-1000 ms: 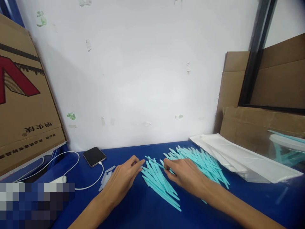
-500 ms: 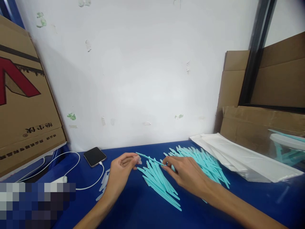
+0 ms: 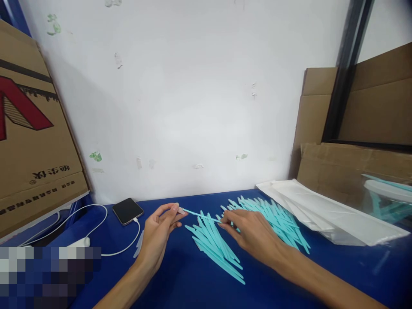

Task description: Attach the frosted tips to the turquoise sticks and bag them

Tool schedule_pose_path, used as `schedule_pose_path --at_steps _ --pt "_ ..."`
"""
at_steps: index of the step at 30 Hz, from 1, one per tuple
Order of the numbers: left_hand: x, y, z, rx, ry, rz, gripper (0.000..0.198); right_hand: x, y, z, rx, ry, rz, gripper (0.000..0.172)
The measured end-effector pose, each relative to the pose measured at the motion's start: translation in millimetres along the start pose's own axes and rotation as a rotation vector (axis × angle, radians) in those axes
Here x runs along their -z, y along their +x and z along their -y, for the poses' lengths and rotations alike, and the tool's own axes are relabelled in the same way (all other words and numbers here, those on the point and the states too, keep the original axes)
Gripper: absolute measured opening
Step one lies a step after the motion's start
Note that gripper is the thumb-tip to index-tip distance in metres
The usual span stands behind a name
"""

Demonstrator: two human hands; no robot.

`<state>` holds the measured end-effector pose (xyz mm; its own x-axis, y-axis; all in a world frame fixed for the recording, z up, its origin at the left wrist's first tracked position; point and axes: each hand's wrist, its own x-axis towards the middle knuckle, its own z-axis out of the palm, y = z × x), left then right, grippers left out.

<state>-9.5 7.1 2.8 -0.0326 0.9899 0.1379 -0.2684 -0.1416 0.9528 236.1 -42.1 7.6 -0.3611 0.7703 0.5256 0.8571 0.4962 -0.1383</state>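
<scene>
My right hand pinches one end of a slim turquoise stick, held level above the table. At the stick's other end, my left hand grips a small translucent cap between thumb and fingertips. The cap meets the stick's tip; how far it covers it I cannot tell. Below the held stick lies a loose pile of turquoise sticks. A larger heap of turquoise sticks lies beyond my right hand. Translucent pieces show partly behind my left wrist.
A phone on a white charging cable lies at the left. White plastic bags lie at the right, near a clear container with turquoise sticks. Cardboard boxes and a white wall border the blue table.
My left hand has turned and shifted slightly left, and the translucent cap now lies in line with the stick's tip. My right hand has barely moved.
</scene>
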Motion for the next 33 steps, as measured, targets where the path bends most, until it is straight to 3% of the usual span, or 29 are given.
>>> schedule_pose_path --at_steps 6,14,21,24,30,33 --pt "-0.9 -0.8 -1.3 0.006 0.028 0.021 0.045 -1.9 -0.8 -5.1 0.03 -0.041 -0.061 0.009" --pt "-6.8 -10.1 -5.2 0.028 0.126 0.136 0.037 -7.6 -3.9 -1.1 0.121 0.032 -0.116 0.023" --pt "-7.6 -10.6 -6.7 -0.074 0.36 0.248 0.036 -0.7 -3.3 5.3 0.066 0.008 -0.01 0.018" --pt "-5.6 -8.7 -0.1 -0.195 0.595 0.216 0.039 2.1 -2.6 7.9 0.034 -0.023 0.014 0.021" --pt "2.8 -2.2 -2.0 -0.666 1.377 0.148 0.026 3.5 0.9 1.4 -0.107 -0.185 0.05 0.024" --pt "7.4 0.9 -14.8 -0.651 1.695 0.148 0.028 2.7 2.9 -4.5 -0.162 -0.255 0.115 0.03"
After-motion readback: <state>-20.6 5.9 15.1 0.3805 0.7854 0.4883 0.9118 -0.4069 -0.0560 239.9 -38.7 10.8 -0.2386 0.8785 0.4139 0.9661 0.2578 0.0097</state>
